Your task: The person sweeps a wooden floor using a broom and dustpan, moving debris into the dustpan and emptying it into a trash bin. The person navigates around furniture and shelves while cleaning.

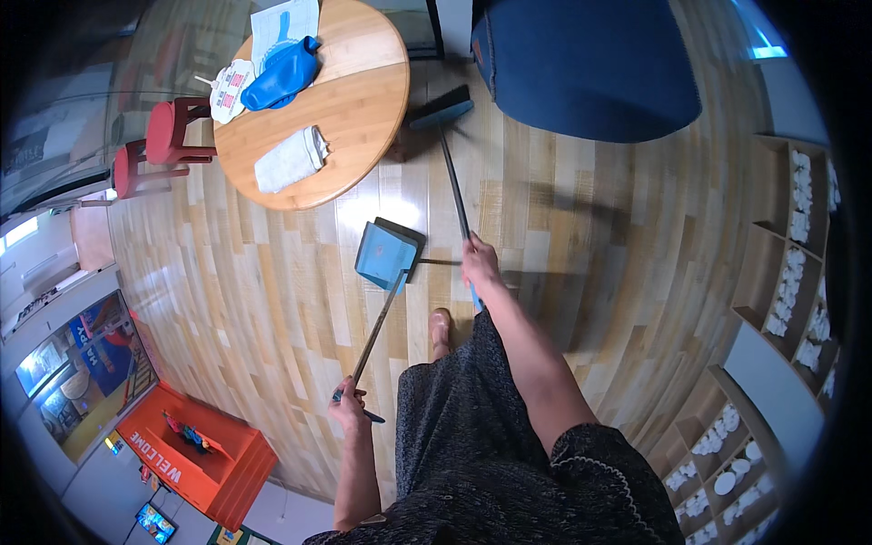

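My right hand (pixel 481 260) grips the dark handle of a broom (pixel 454 174); the broom's wide head with dark bristles lies at the floor between the round table and the blue piece. My left hand (pixel 349 403) is closed around the upper end of a long-handled dustpan's stick. The light blue dustpan (pixel 387 252) hangs over or rests on the wood-pattern floor; which one, I cannot tell. It is left of the broom handle, with nothing clearly visible in it.
A round wooden table (pixel 368 146) holds a folded white cloth (pixel 291 161), a blue rubbery item (pixel 282 73) and papers. Red stools (pixel 168 133) stand beside it. A large dark blue upholstered piece (pixel 593 68) is ahead right. Shelves (pixel 776 231) with white figures line the right; an orange counter (pixel 197 449) stands lower left.
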The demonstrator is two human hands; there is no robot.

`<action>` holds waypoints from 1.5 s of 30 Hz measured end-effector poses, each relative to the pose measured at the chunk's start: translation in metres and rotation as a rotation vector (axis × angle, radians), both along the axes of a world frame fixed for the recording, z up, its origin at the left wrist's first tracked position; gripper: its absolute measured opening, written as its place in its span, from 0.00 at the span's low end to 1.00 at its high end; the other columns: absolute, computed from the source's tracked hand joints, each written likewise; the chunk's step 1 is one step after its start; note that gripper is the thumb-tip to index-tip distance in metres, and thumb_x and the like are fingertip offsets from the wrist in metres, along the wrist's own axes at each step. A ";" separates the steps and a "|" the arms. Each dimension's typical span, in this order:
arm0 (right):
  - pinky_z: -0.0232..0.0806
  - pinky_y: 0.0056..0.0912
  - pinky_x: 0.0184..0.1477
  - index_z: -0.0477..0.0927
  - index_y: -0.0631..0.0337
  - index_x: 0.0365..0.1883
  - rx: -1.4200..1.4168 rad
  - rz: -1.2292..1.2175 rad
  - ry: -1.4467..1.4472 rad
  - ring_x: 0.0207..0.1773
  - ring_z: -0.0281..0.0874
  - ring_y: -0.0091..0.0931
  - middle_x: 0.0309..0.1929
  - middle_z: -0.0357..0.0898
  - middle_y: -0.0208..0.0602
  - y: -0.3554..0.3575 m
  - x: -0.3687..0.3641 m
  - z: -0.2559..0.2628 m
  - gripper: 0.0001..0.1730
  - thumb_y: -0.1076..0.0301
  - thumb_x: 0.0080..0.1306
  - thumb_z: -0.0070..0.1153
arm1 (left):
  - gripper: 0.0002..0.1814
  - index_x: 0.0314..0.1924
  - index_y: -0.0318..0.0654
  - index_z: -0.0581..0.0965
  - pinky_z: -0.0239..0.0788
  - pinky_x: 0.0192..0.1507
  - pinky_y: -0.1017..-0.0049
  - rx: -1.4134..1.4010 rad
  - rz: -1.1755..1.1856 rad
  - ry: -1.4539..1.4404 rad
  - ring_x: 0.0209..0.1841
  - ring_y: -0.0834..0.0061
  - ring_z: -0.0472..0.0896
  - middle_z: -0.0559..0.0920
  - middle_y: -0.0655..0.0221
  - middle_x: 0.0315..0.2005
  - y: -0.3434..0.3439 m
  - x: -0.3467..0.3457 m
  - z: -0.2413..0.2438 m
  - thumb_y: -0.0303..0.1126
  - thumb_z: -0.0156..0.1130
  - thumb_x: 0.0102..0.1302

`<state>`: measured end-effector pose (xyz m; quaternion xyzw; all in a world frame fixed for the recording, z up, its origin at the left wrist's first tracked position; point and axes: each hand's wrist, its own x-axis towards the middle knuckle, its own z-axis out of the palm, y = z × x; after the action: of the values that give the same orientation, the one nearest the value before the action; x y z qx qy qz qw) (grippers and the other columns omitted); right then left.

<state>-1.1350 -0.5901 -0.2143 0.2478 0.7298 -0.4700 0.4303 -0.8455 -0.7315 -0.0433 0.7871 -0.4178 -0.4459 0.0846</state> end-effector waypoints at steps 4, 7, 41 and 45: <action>0.67 0.40 0.37 0.68 0.46 0.58 0.188 0.327 0.250 0.36 0.75 0.42 0.30 0.75 0.51 0.024 0.003 0.001 0.22 0.59 0.65 0.42 | 0.05 0.32 0.32 0.76 0.52 0.13 0.86 0.010 0.004 -0.005 0.12 0.86 0.65 0.74 0.66 0.14 0.001 -0.008 -0.008 0.26 0.61 0.55; 0.67 0.39 0.37 0.68 0.48 0.57 0.132 0.386 0.297 0.36 0.76 0.41 0.30 0.75 0.52 0.012 -0.054 0.013 0.21 0.59 0.65 0.42 | 0.05 0.31 0.33 0.76 0.52 0.13 0.86 0.026 0.007 0.000 0.12 0.86 0.65 0.74 0.67 0.14 -0.001 -0.019 -0.019 0.26 0.61 0.55; 0.52 0.27 0.09 0.70 0.57 0.30 -0.145 -0.026 -0.205 0.10 0.60 0.21 0.13 0.63 0.32 -0.009 -0.106 0.057 0.12 0.58 0.65 0.44 | 0.04 0.28 0.28 0.77 0.63 0.22 0.79 -0.061 -0.134 -0.133 0.16 0.79 0.73 0.78 0.68 0.20 -0.005 -0.043 -0.045 0.23 0.61 0.53; 0.53 0.33 0.09 0.71 0.59 0.28 -0.016 0.221 0.110 0.09 0.60 0.24 0.11 0.63 0.33 0.008 -0.098 0.052 0.12 0.60 0.66 0.42 | 0.05 0.28 0.28 0.77 0.63 0.22 0.79 -0.068 -0.105 -0.137 0.16 0.79 0.73 0.78 0.67 0.19 -0.002 -0.041 -0.047 0.23 0.61 0.52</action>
<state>-1.2326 -0.5820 -0.1623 0.1361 0.7715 -0.4383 0.4406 -0.8865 -0.7334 -0.0900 0.7894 -0.4782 -0.3802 0.0591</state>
